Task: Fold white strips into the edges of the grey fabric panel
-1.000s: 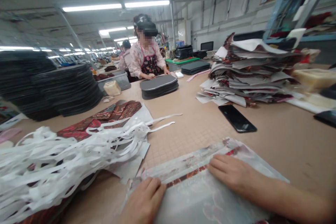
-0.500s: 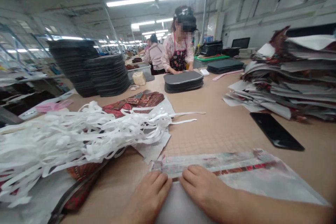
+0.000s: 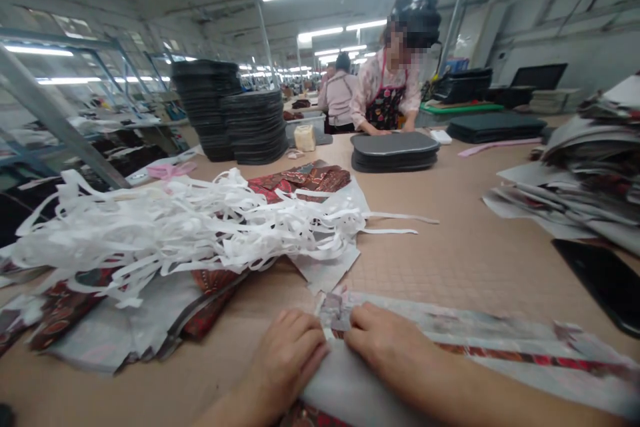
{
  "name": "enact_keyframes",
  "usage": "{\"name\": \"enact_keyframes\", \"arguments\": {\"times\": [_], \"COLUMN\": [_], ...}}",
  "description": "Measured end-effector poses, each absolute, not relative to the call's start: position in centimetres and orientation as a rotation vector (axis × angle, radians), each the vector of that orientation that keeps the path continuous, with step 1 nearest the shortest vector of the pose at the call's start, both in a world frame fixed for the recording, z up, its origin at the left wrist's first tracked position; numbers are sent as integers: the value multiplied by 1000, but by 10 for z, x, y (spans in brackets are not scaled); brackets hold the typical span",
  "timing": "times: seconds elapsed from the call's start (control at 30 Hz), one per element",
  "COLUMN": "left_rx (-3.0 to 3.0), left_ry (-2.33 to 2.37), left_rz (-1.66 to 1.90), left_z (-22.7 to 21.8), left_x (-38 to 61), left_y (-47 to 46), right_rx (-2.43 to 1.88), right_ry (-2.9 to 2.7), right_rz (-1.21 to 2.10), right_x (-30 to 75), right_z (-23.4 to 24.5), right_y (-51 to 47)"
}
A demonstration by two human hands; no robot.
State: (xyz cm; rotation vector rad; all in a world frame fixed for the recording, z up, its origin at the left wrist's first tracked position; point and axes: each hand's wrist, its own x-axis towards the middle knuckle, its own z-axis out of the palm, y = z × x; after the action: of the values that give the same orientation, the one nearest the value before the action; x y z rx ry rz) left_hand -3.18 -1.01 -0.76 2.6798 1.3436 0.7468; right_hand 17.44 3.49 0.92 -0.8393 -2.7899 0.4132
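Note:
A long piece of fabric [image 3: 505, 373] with a pale whitish backing lies on the table at the front. A narrow red-brown patterned strip runs along it. At its left end, my left hand [image 3: 295, 360] has its fingers curled together at the fabric's edge. Just to the right, my right hand [image 3: 385, 350] grips the same piece with bent fingers, which cover part of the strip. Both sets of fingertips are partly hidden. Below the hands, some red patterned cloth shows at the bottom edge of the view.
White ribbon strips [image 3: 200, 227] lie heaped at left over patterned fabric pieces [image 3: 215, 300]. A phone [image 3: 600, 280] lies at right, near a fabric stack [image 3: 600, 167]. Across the table, a co-worker [image 3: 390, 87] handles dark panels [image 3: 395, 153]. Tall dark stacks [image 3: 255, 127] stand behind the ribbons.
The view has turned left, so the background sits further right. My hands stay at the fabric's left end, with the left slightly lower. Red patterned cloth now shows beneath them.

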Motion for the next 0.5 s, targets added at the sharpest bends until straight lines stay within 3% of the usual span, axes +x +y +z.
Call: {"name": "enact_keyframes", "arguments": {"times": [0.23,0.5], "left_rx": [2382,2461], "left_ry": [1572,1561], "left_rz": [749,736], "left_z": [-5,-10], "left_x": [-34,-30], "left_y": [-6,-7], "right_rx": [-1126,-1123], "right_ry": [-2719,-2810], "right_rz": [661,540], "right_x": [171,171], "right_z": [27,35], "right_y": [48,41]}}
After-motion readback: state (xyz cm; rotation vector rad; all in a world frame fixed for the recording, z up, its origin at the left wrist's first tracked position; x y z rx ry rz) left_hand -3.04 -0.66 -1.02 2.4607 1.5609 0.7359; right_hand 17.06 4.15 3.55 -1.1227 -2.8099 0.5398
